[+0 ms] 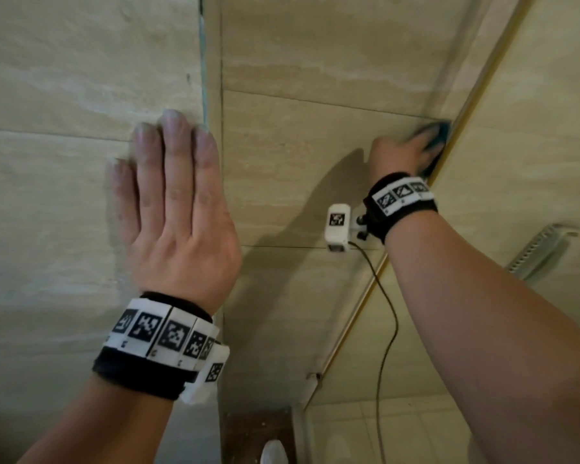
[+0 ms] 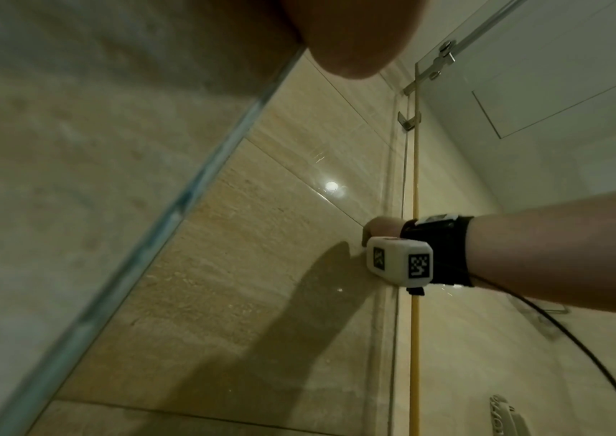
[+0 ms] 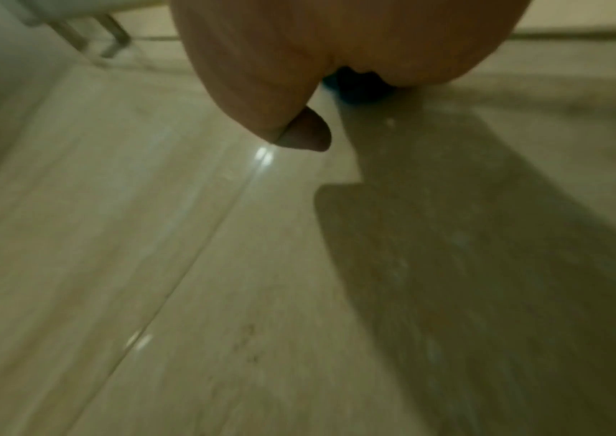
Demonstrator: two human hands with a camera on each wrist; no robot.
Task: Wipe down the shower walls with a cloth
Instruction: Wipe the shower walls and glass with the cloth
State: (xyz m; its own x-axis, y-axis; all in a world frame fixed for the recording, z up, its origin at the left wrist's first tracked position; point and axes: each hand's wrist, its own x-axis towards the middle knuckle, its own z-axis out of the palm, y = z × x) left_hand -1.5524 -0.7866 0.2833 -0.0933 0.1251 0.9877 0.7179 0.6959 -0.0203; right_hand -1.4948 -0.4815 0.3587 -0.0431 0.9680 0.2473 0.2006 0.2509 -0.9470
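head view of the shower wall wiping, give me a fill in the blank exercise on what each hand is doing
1. The left hand lies flat, fingers straight, on the ____ panel.
2. The right hand presses a ____-coloured cloth against the tiled wall.
3. The cloth sits right beside the thin ____-coloured strip at the wall's right edge.
4. A black ____ hangs down from the camera on the right wrist.

Missing words: glass; teal; yellow; cable
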